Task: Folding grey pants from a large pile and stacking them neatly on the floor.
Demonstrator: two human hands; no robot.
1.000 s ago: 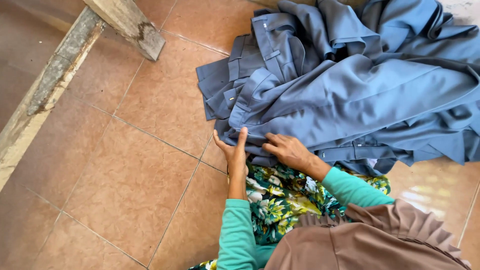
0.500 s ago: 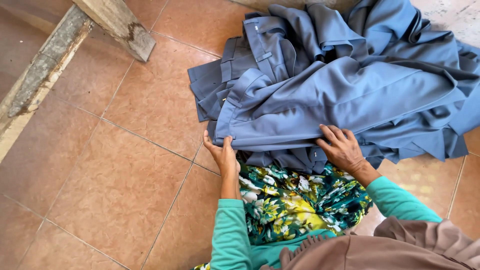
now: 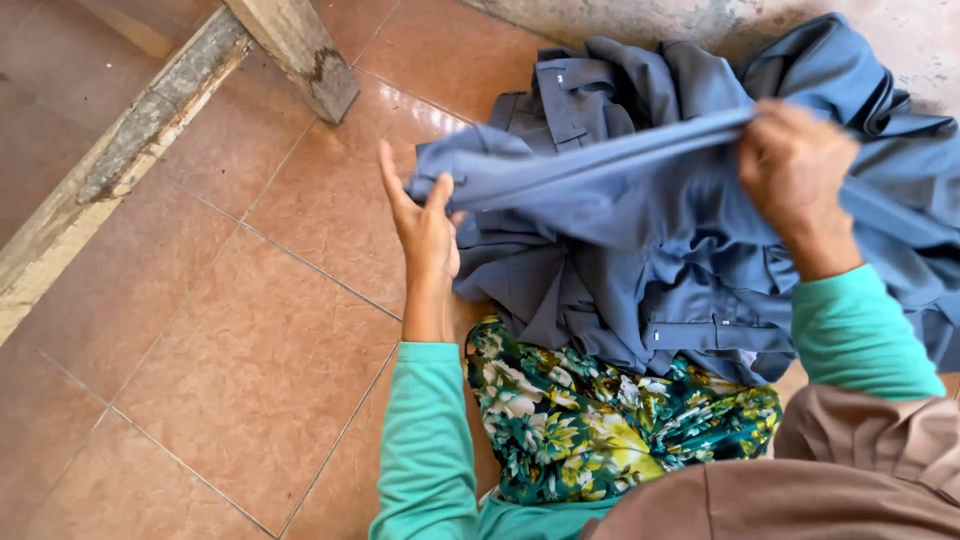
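Left hand (image 3: 425, 225): we see it raised at the left end of a blue-grey garment (image 3: 600, 165), fingers straight and pointing up, thumb pinching the cloth's corner against the palm. Right hand (image 3: 795, 165): fist closed over the other end of the same fold, knuckles toward us, slightly blurred. The two hands are well apart, and the fold runs taut between them as a long, narrow band, lifted clear of what lies below.

Below and behind that band we note a heap of blue-grey clothing (image 3: 640, 290), rumpled, with waistbands, belt loops and small white tags showing. The heap lies on the floor and spills onto the person's lap; its far side rises against a pale, stained wall (image 3: 640, 20). The stretched band and the right hand hide part of the heap's middle and right side.

Both forearms wear teal sleeves (image 3: 425, 440). A green, white and yellow flowered cloth (image 3: 590, 420) covers the lap, touching the heap's near edge. A brown head covering (image 3: 800, 500) fills the lower right corner and cuts off our view of the right elbow.

Left of the hands: brown tiled floor (image 3: 200, 350), glossy, with thin grout lines. A worn wooden beam (image 3: 120, 175) runs diagonally along the upper left, and a wooden leg (image 3: 305, 60) stands just beside the heap's left edge, apart from it.
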